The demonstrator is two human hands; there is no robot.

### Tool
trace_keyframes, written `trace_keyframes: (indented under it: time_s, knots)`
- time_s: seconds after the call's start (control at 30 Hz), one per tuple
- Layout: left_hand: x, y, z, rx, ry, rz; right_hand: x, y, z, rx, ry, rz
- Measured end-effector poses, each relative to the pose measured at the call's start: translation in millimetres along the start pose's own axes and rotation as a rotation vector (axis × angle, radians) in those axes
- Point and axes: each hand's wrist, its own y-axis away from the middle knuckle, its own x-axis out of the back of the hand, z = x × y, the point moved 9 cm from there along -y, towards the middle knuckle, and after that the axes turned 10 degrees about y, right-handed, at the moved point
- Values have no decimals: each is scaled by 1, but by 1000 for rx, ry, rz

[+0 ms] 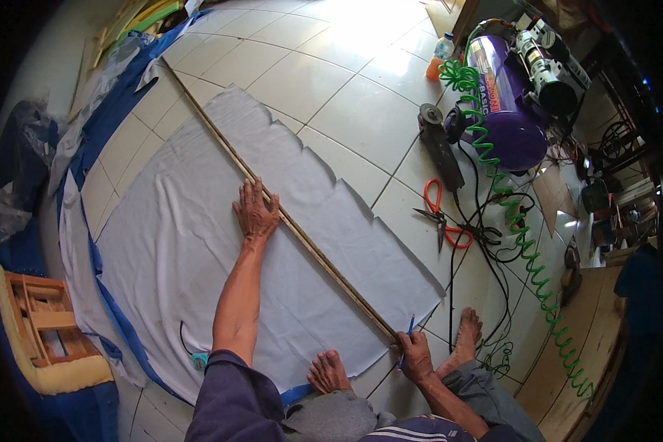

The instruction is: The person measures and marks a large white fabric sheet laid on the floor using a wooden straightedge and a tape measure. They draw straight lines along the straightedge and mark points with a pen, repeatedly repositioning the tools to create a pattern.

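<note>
Grey cloth bears 1 long strip, its axis slanting from far left to near right and passing under the left hand, whose fingers lie flat, slightly spread. By the near end, the right hand curls its fingers around 1 blue pen; whether they also pinch the strip, I cannot tell.

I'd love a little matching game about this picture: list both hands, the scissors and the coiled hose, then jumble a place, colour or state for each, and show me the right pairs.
Column one
1. Left hand
2. Right hand
3. Scissors
4. Coiled hose

Column two
A. Bright green
B. At the near end of the long strip, with a blue pen
C. Orange-handled, on the tiled floor
D. Spread on the strip's middle stretch

Pairs: 1-D, 2-B, 3-C, 4-A
</note>
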Motion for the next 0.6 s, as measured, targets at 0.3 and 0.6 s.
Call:
trace_keyframes:
  time_s: [0.3,0.6]
  knots:
    - [-9,-4,-10,-2,-71,-49,-1,4,11,-100,-15,-21]
    - [-14,-5,-17,-93,-210,74,1,4,19,-125,-80,-33]
